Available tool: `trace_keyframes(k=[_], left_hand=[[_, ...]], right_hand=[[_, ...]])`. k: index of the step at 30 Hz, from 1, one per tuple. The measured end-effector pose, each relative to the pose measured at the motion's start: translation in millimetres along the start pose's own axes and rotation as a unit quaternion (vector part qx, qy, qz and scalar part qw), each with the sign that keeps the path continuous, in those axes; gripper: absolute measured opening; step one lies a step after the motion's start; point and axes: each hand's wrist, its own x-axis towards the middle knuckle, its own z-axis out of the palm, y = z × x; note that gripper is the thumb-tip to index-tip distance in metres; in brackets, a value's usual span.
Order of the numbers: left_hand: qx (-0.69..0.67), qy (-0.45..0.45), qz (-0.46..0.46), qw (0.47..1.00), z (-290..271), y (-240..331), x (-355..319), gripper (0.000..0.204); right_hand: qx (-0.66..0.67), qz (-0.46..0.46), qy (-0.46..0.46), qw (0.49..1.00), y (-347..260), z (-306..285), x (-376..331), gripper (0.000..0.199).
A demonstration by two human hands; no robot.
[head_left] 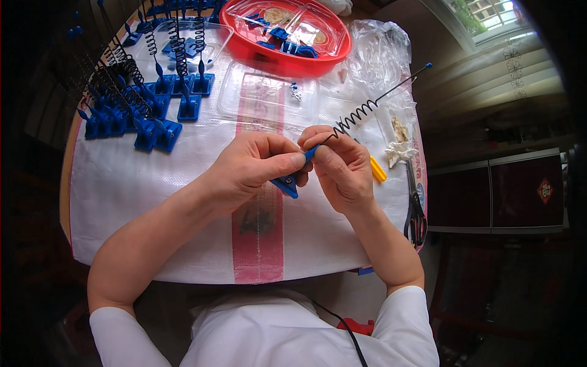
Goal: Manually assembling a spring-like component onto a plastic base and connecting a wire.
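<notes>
Over the middle of the table, my left hand (267,160) is closed on a blue plastic base (285,185) with a small screw in it. My right hand (340,168) pinches the blue sleeve (311,153) that joins this base to a black coiled spring wire (356,117). The wire slants up and to the right and ends in a small blue tip (428,65). Both hands are nearly touching at the sleeve. Just right of my right hand lies a yellow-handled tool (378,169), partly hidden by the fingers.
Several finished-looking blue bases with coiled wires (189,107) stand at the left. A red basin (336,61) holds a clear tray with blue parts. A clear plastic lid (229,101) carries tiny pieces. Black scissors (416,220) and crumpled plastic (382,52) lie along the right edge.
</notes>
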Motion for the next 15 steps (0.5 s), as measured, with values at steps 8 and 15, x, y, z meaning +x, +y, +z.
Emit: trace_keyframes(k=[8, 15], left_hand=[[0.059, 0.037, 0.01, 0.998, 1.5, 3.6, -0.3, 0.025], [0.11, 0.067, 0.054, 0.99, 4.0, 1.5, 1.0, 0.02]], right_hand=[[-0.015, -0.008, 0.004, 1.0, -4.8, -0.1, -2.0, 0.022], [-0.001, -0.005, 0.016, 1.0, -3.7, -0.3, -1.7, 0.023]])
